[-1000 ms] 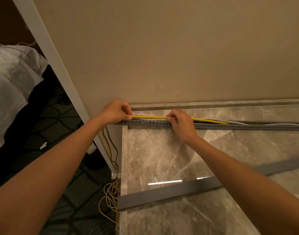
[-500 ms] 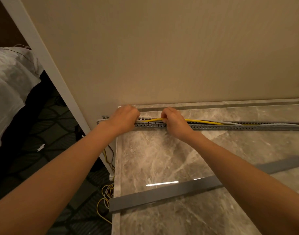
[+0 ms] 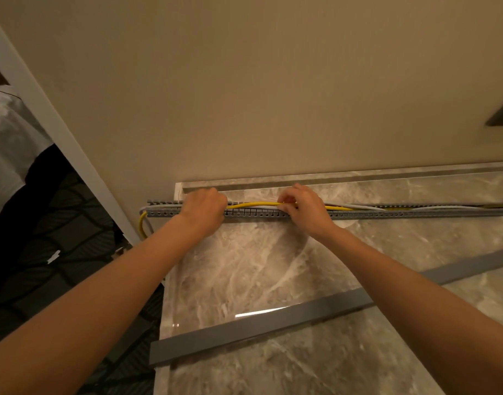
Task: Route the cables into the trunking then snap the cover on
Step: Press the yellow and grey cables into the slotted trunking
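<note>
A grey slotted trunking (image 3: 387, 213) lies along the back of the marble top, its left end sticking out past the edge. A yellow cable (image 3: 253, 204) arches out of it between my hands, and a grey cable (image 3: 358, 206) lies further right. My left hand (image 3: 203, 209) is closed over the trunking and cables near the left end. My right hand (image 3: 303, 208) pinches the yellow cable at the channel. The loose grey cover (image 3: 273, 326) lies diagonally across the marble nearer me.
The marble top (image 3: 258, 266) ends at a left edge, with dark patterned floor (image 3: 45, 280) below. A beige wall (image 3: 273, 95) rises just behind the trunking. A white frame (image 3: 59, 132) runs diagonally at left. The cables hang down off the trunking's left end.
The trunking's left end now juts further out past the marble edge. My left hand has closed down on the trunking. The yellow cable bows up between my hands.
</note>
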`<action>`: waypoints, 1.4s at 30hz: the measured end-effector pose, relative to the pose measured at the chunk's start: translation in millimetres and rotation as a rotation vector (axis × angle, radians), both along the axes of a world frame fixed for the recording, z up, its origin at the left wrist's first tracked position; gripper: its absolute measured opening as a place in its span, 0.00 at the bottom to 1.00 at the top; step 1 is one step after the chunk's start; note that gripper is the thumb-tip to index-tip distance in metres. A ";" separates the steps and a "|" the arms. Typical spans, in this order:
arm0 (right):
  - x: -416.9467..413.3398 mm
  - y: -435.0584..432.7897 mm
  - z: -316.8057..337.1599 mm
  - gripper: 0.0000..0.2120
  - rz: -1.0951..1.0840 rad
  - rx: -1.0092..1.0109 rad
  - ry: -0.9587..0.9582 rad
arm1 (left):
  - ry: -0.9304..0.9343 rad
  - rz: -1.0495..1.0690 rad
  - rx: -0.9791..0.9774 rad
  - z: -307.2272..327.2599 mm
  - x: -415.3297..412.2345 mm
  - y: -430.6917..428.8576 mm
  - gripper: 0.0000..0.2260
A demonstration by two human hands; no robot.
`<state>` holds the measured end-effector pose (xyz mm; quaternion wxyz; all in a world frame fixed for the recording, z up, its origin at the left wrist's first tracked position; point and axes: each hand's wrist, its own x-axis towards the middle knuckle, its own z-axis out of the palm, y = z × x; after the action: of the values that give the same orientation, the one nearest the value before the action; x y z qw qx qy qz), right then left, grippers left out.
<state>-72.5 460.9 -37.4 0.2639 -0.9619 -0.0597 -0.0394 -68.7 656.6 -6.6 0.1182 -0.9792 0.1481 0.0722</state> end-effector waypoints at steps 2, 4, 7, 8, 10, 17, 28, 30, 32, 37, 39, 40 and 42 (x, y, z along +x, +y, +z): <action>1.1 -0.7 1.2 0.06 0.003 0.017 0.014 | -0.004 0.010 0.001 0.6 -0.4 -5.0 0.13; 2.6 0.1 2.0 0.05 0.032 -0.016 0.023 | -0.013 0.013 0.005 1.5 -0.9 -7.1 0.12; 6.5 -0.2 3.5 0.05 0.080 -0.065 0.052 | -0.018 0.008 -0.018 2.6 -0.6 -8.5 0.11; 8.0 -1.3 4.7 0.05 0.098 -0.075 0.068 | -0.015 -0.001 -0.048 3.1 -0.7 -11.3 0.11; 11.5 -3.5 7.6 0.06 0.134 -0.093 0.100 | 0.000 -0.051 -0.120 3.3 0.2 -20.8 0.11; 19.9 -1.6 9.1 0.06 0.145 -0.084 0.139 | -0.005 -0.132 -0.132 2.4 7.5 -56.0 0.08; 4.5 -34.9 -4.0 0.06 0.017 0.244 0.103 | 0.000 -0.092 -0.175 -4.5 7.6 -72.5 0.10; 2.9 -46.7 -7.4 0.05 -0.084 0.247 0.073 | 0.021 -0.072 -0.160 -1.6 6.2 -77.3 0.10; 0.4 -57.2 -9.4 0.06 -0.146 0.268 0.063 | 0.019 -0.051 -0.134 0.9 5.5 -85.6 0.09; 10.4 -61.7 -1.8 0.06 -0.132 0.170 0.164 | 0.013 -0.142 -0.121 -3.6 7.8 -113.2 0.09; 16.3 -63.3 0.0 0.08 -0.157 0.132 0.225 | 0.037 -0.178 -0.127 -8.6 8.5 -120.9 0.09; 17.6 -65.7 -0.8 0.11 -0.180 0.109 0.244 | 0.045 -0.180 -0.127 -10.3 9.4 -122.0 0.09; 16.7 -72.0 -4.0 0.18 -0.230 0.100 0.272 | 0.052 -0.171 -0.132 -11.4 11.4 -120.3 0.08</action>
<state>-55.8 388.9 -41.3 0.3107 -0.9446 0.0891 0.0580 -57.3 536.3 -18.1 0.0555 -0.9665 0.2385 0.0772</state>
